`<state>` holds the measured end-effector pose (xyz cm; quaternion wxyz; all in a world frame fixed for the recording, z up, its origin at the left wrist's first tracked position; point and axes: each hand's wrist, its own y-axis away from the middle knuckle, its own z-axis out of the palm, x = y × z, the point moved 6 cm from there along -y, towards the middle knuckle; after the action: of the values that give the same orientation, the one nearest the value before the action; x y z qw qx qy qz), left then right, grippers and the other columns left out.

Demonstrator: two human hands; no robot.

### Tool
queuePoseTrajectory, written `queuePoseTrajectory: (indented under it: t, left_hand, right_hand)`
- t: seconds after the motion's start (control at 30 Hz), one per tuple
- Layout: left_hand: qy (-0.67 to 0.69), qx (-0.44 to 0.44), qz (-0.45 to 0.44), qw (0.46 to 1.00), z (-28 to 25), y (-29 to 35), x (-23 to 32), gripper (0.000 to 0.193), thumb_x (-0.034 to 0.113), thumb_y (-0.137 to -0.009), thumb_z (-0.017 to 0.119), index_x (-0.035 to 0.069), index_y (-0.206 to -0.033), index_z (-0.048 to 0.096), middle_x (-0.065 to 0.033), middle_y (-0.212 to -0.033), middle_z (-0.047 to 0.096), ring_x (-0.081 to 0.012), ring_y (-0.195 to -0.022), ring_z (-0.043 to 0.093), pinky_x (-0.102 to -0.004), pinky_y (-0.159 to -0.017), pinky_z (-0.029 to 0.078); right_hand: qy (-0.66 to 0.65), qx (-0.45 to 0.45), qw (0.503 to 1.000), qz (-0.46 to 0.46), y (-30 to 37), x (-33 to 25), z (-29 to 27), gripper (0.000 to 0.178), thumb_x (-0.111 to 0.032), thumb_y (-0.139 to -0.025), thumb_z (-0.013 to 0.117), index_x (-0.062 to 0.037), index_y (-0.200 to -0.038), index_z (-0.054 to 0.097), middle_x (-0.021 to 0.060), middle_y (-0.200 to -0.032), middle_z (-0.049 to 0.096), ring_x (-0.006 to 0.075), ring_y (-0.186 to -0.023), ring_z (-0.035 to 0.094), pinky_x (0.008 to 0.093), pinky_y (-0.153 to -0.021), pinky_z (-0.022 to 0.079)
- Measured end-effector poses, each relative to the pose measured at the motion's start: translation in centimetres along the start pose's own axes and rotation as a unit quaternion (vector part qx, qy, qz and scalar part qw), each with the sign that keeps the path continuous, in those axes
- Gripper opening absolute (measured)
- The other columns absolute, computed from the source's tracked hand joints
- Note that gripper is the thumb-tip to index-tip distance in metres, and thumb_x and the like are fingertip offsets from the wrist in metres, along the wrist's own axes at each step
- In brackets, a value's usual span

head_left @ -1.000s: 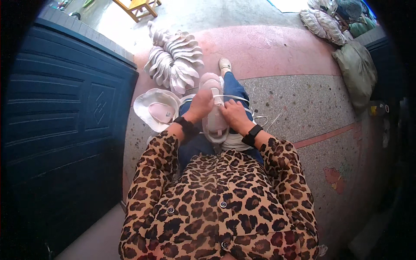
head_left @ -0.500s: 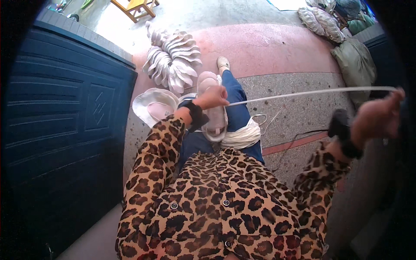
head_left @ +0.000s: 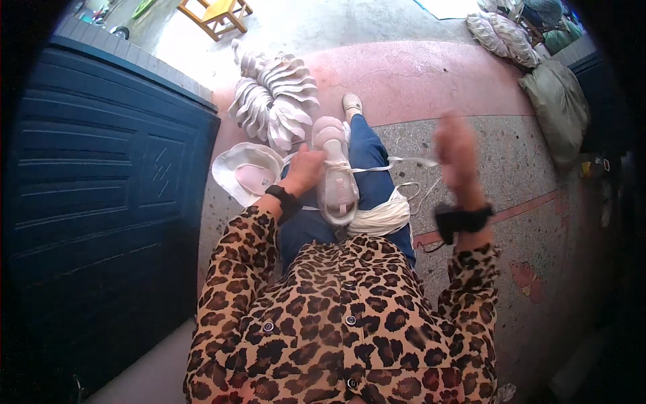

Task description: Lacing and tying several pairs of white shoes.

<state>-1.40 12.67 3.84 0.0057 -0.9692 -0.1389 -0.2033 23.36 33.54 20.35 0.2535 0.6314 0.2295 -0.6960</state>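
A pale pink and white shoe (head_left: 338,190) rests lengthwise on my lap, its toe pointing away from me. My left hand (head_left: 306,170) is closed on the shoe's left edge, the fingertips partly hidden. From the shoe a white lace (head_left: 407,160) runs loosely to the right over my right thigh. My right hand (head_left: 457,151) is raised above the floor near the lace's far end; motion smears its fingers, so I cannot tell whether it holds the lace. A bundle of white laces (head_left: 378,217) lies across my right thigh.
Left of the shoe is a white bowl-shaped fabric piece (head_left: 227,168) with a pink pad inside. Several pale shoe pieces form a curved stack (head_left: 279,94) beyond it. A dark blue door (head_left: 114,175) stands left; a grey-green sack (head_left: 555,111) and a wooden stool (head_left: 225,10) are farther off.
My right hand has swung left from the far right, and the lace, taut before, now hangs slack. My left hand has moved slightly down and left onto the shoe's edge.
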Motion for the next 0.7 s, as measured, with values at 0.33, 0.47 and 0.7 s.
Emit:
queuePoseTrajectory:
  t: [0.33, 0.47, 0.7]
  left_hand:
    - [0.029, 0.015, -0.033, 0.999, 0.1, 3.2, -0.3, 0.016, 0.016, -0.092, 0.057, 0.006, -0.090, 0.069, -0.0204, -0.081, 0.065, -0.0425, -0.079, 0.061, -0.0502, -0.072, 0.049]
    - [0.027, 0.030, -0.076, 0.996, 3.4, 4.0, -1.6, 0.019, 0.020, -0.095, 0.056, 0.005, -0.089, 0.067, -0.0225, -0.079, 0.064, -0.0435, -0.080, 0.060, -0.0532, -0.069, 0.049]
    - [0.027, 0.112, -0.095, 0.989, 2.1, 4.3, -2.2, 0.014, 0.015, -0.091, 0.056, 0.005, -0.095, 0.066, -0.0243, -0.082, 0.063, -0.0445, -0.080, 0.061, -0.0526, -0.069, 0.050]
  right_hand:
    - [0.438, -0.110, 0.892, -0.016, 5.5, 19.0, 16.9, 0.020, -0.026, -0.088, 0.061, -0.0069, -0.089, 0.066, 0.0178, -0.081, 0.069, 0.0395, -0.078, 0.068, 0.0496, -0.069, 0.054]
    - [0.505, -0.121, 0.853, -0.047, 4.8, 20.7, 18.4, 0.013, -0.019, -0.086, 0.062, -0.0066, -0.083, 0.065, 0.0156, -0.077, 0.069, 0.0351, -0.074, 0.071, 0.0445, -0.063, 0.055]
    - [0.547, -0.233, 0.804, 0.009, 4.4, 19.0, 19.6, 0.010, -0.007, -0.084, 0.060, -0.0049, -0.092, 0.064, 0.0158, -0.080, 0.069, 0.0330, -0.077, 0.071, 0.0433, -0.066, 0.056]
